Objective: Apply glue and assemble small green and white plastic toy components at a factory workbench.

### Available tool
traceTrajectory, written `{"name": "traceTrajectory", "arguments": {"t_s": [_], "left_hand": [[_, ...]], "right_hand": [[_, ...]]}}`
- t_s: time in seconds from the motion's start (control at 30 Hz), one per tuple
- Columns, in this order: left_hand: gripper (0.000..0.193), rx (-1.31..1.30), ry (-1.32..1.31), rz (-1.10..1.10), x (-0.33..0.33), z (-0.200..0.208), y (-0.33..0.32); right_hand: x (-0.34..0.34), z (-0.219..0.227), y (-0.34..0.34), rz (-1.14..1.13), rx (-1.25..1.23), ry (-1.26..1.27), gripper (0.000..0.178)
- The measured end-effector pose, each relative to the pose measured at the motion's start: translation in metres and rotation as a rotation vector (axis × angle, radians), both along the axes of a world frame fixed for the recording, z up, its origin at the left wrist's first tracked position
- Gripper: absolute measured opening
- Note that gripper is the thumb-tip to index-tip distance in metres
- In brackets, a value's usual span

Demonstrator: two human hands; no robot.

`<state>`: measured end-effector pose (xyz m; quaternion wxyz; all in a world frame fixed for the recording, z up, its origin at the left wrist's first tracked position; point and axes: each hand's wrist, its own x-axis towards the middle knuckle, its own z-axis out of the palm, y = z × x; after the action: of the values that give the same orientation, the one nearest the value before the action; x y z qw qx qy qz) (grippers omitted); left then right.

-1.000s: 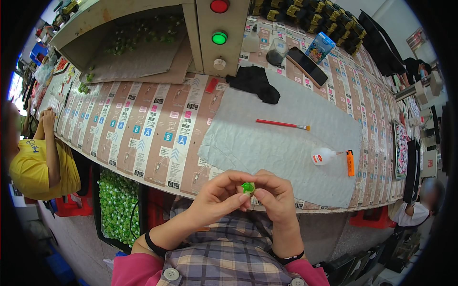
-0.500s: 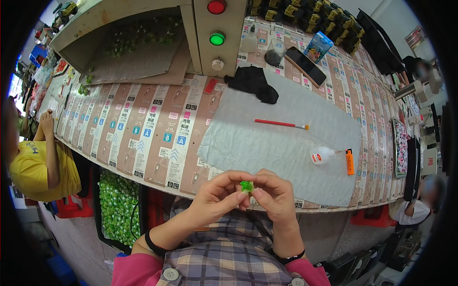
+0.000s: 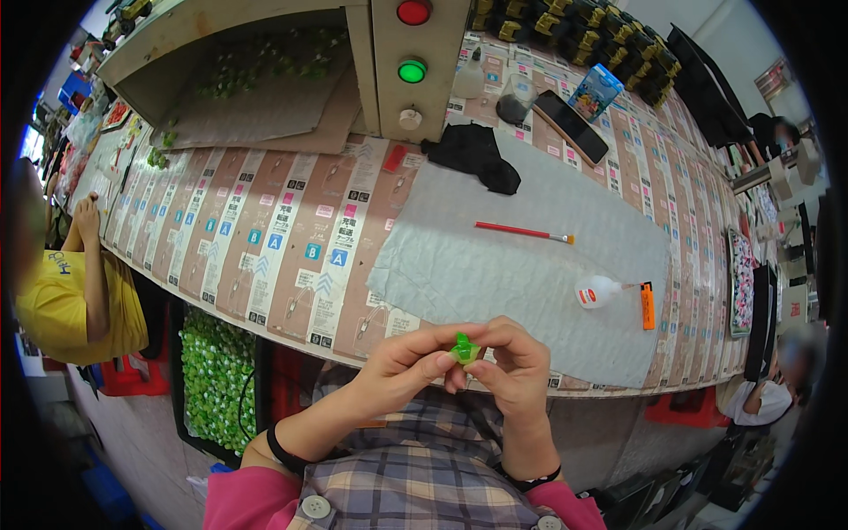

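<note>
A small bright green piece with a paler lower part (image 3: pixel 465 350) is pinched between my two hands, just over the table's front edge. My left hand (image 3: pixel 404 364) grips it from the left with thumb and fingers. From the right, the thumb and fingers of my right hand (image 3: pixel 512 360) close on it too. Its exact kind is too small to make out. Beyond my hands, a grey sheet (image 3: pixel 477 283) covers part of the table. A red-handled brush (image 3: pixel 521 231), a small white bottle (image 3: pixel 597 291) and an orange strip (image 3: pixel 647 306) lie on it.
A black cloth (image 3: pixel 473 155), a phone (image 3: pixel 570 126) and a blue box (image 3: pixel 594 93) lie farther back. A metal machine (image 3: pixel 413 106) with red and green buttons stands at back left. Below the table's left side is a crate of green pieces (image 3: pixel 217 380). A person in yellow (image 3: pixel 81 300) sits left.
My fingers have shifted around the green piece, and it has turned so that more of it shows. Both hands stay in nearly the same place. The whole view has moved slightly.
</note>
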<state>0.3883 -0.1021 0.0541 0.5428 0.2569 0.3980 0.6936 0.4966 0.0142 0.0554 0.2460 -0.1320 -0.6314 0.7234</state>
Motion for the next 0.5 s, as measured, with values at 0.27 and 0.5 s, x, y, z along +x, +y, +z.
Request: {"name": "traceTrajectory", "arguments": {"t_s": [0.27,0.5], "left_hand": [[0.041,0.001,0.024,-0.119,-0.0021,0.005,-0.002],[0.039,0.007,0.1,-0.121,-0.004,0.004,-0.0018]], "right_hand": [[0.0015,-0.0061,0.0005,-0.036,-0.015,0.036,0.021],[0.0025,-0.0046,0.003,-0.005,0.023,0.026,0.021]]}}
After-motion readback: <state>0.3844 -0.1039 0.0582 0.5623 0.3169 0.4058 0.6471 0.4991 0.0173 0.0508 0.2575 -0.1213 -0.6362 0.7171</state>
